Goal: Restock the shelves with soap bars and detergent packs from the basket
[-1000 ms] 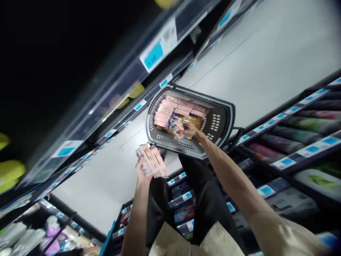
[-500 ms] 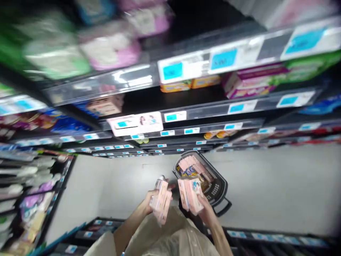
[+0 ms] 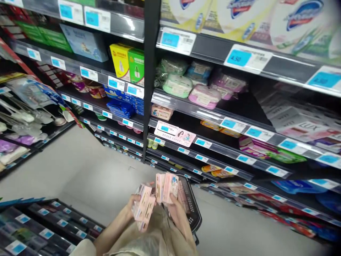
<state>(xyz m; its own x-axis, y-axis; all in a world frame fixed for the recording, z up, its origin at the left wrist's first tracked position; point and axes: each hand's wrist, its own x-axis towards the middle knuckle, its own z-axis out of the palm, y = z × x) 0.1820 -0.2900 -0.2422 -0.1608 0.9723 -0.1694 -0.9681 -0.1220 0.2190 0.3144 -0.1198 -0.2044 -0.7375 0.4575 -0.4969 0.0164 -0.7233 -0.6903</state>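
My left hand is closed around a stack of small pink boxes, held tilted in front of my body. In my right hand is another group of pink boxes, upright and side by side, with a blue-and-white picture on one face. The two groups are close together, the right one a little higher. Behind my right hand stands a dark shopping basket on the floor, partly hidden by my arm, with more pink boxes inside.
A similar pink box sits on the shelf ahead, above a pink price sign. Plastic soap cases lie one shelf up. A low shelf unit stands at lower left. Grey floor runs between the shelves.
The view has swung to the left and sharpened, so the shelves, basket and hands sit differently in it. Both hands still hold their pink boxes, which have come closer together.
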